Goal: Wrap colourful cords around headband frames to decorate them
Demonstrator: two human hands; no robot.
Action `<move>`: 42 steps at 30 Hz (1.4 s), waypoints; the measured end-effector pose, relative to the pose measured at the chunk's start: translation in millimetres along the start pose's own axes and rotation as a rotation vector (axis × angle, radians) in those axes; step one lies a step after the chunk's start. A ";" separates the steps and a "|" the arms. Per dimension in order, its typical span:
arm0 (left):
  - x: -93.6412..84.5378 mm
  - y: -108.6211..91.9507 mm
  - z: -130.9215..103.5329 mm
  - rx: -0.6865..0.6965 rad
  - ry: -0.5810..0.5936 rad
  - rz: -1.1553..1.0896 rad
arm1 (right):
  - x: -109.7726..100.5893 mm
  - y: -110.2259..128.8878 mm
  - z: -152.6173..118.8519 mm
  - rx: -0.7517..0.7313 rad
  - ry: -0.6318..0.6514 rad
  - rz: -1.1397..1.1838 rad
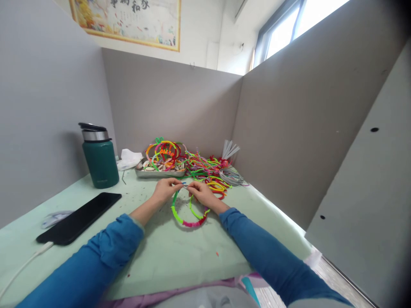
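Observation:
A hoop wrapped in fuzzy pipe cleaner [192, 224], green, yellow-green, pink and red in turn, hangs down between my two hands just over the table. At its top, my left hand [167, 189] pinches the green end, where a bit of blue shows at the fingertips. My right hand [201, 193] is closed in a pinch right beside it, on the thin grey ends of the hoop. A loose yellow-green pipe cleaner [194, 209] curves down inside the hoop from under my right fingers. The exact grip is too small to make out.
Behind my hands stand a metal tray [160, 173] with colourful hoops and scraps, a pile of pipe cleaners [205, 164] and coiled grey wire [231, 176]. To the left are a green bottle [101, 164] and a charging phone [80, 217]. Grey partitions [173, 98] enclose the table.

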State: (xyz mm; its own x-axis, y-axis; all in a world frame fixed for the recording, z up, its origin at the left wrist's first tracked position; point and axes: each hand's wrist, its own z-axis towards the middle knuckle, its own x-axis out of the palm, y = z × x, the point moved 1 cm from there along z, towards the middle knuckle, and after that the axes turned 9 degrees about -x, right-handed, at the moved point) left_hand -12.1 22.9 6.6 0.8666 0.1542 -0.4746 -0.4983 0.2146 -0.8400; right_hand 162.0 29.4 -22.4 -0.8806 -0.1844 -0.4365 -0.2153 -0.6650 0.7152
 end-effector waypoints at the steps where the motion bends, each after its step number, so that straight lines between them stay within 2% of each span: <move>1: 0.2 -0.5 -1.1 -0.037 0.041 -0.061 | 0.3 -0.1 0.0 0.010 0.000 0.023; 5: 0.3 -3.1 -6.1 -0.151 0.219 -0.314 | 2.1 1.0 -0.6 0.031 0.016 0.129; 9: -3.6 -0.8 -6.3 -0.246 0.255 -0.493 | 3.6 1.0 -1.9 0.043 0.040 0.223; 15: -1.9 4.8 -6.0 -0.293 0.368 -0.476 | 2.8 -1.3 -1.5 0.082 -0.033 0.250; 18: 2.9 5.2 -7.9 -0.296 0.412 -0.452 | 4.3 -0.2 -1.5 0.093 -0.026 0.271; 27: 7.9 0.2 -9.9 -0.298 0.312 -0.463 | 9.0 3.2 -2.4 0.101 -0.012 0.347; 31: 9.7 -0.6 -8.8 -0.227 0.277 -0.432 | 9.2 5.2 -2.7 0.117 -0.015 0.392; 36: 11.0 3.5 -5.9 -0.095 0.223 -0.224 | 9.7 6.0 -1.9 0.122 -0.037 0.432; 39: 11.6 3.9 -6.2 -0.062 0.236 -0.191 | 10.1 8.1 -1.0 0.132 -0.050 0.440; 42: 11.8 0.8 -8.6 -0.116 0.287 -0.293 | 10.3 8.8 -0.6 0.141 -0.061 0.444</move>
State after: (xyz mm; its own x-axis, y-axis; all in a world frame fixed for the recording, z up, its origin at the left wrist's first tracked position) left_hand -2.0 16.6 -2.0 0.9519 -0.1754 -0.2513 -0.2373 0.0970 -0.9666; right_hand 151.2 21.2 -20.9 -0.9226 -0.3834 -0.0417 0.1364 -0.4254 0.8947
